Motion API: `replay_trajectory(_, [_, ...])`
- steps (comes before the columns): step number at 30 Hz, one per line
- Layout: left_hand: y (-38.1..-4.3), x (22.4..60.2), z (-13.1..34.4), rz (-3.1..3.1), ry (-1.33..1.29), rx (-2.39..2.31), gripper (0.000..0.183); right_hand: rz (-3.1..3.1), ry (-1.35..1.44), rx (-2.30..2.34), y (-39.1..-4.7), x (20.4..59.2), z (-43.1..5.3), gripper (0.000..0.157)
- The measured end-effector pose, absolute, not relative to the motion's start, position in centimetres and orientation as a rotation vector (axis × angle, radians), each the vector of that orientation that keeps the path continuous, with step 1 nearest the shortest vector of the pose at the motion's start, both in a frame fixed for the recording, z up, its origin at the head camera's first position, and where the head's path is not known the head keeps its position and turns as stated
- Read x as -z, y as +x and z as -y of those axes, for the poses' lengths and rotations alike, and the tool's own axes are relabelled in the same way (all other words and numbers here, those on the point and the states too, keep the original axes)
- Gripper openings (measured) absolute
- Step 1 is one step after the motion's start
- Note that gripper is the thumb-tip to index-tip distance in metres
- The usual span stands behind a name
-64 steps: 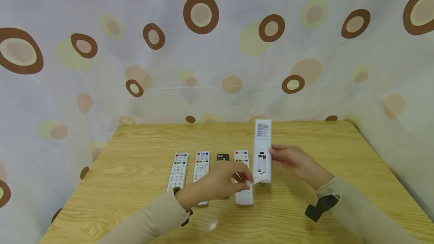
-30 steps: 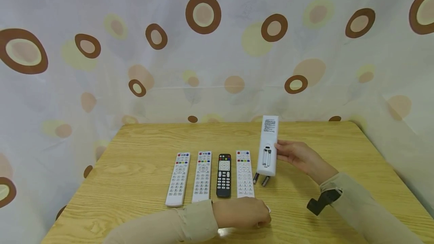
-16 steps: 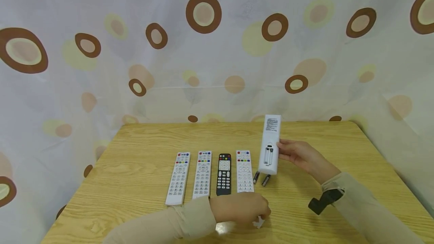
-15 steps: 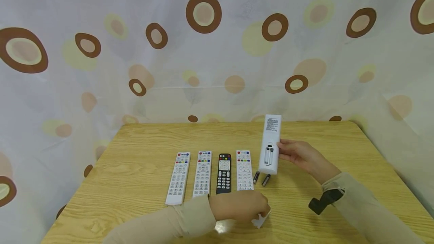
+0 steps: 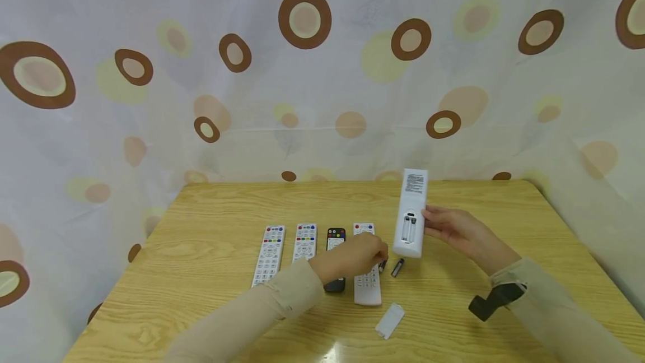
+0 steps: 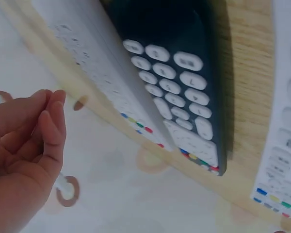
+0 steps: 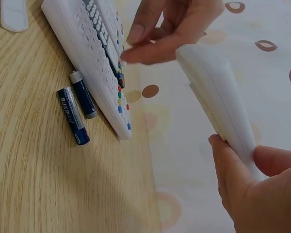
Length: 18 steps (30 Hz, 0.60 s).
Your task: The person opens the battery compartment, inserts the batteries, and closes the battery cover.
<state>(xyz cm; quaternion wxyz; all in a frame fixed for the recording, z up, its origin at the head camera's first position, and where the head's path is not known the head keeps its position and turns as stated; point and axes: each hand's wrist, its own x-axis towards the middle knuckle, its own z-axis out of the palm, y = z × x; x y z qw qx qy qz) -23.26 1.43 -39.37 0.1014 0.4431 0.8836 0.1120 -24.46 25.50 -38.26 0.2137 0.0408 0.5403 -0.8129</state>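
Note:
My right hand [image 5: 445, 228] holds a white remote [image 5: 412, 223] upright by its edge, back towards me, its battery bay open and showing no cells. The right wrist view shows my fingers and thumb gripping this held remote [image 7: 218, 92]. My left hand [image 5: 378, 254] hovers over the row of remotes, fingertips bunched just left of two loose batteries [image 5: 392, 266]. It holds nothing. Both batteries [image 7: 76, 109] lie flat on the wood beside a white remote [image 7: 97, 63]. The white battery cover [image 5: 390, 320] lies on the table near the front.
Two white remotes [image 5: 269, 255] [image 5: 304, 242], a black remote [image 5: 335, 284] and another white remote [image 5: 367, 290] lie side by side on the wooden table [image 5: 211, 223]. A curtain with brown rings [image 5: 302, 71] hangs close behind and to both sides.
My left hand laid the battery cover on the table near the front edge, then moved forward to the batteries. The right hand and its remote drifted slightly right.

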Motion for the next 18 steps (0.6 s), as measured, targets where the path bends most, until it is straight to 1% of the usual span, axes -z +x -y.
replay_trajectory(5, [-24.7, 40.4, -2.5, -2.635, 1.251, -0.374, 0.010, -1.458, 0.111, 2.273, -24.5, 38.1, -25.6, 0.074])
replay_trajectory(9, [-25.2, 40.9, -3.4, -2.640, 1.226, -0.295, 0.006, -1.447, 0.122, 2.275, -24.6, 38.2, -25.7, 0.068])
replay_trajectory(12, [-25.2, 41.1, -4.0, -2.629, 1.179, -0.255, 0.007, -1.445, 0.124, 2.272, -24.7, 38.3, -25.8, 0.062])
replay_trajectory(18, [-25.2, 41.5, -4.7, -2.624, 1.079, -0.216, 0.007, -1.432, 0.081, 2.273, -24.9, 38.4, -26.1, 0.038])
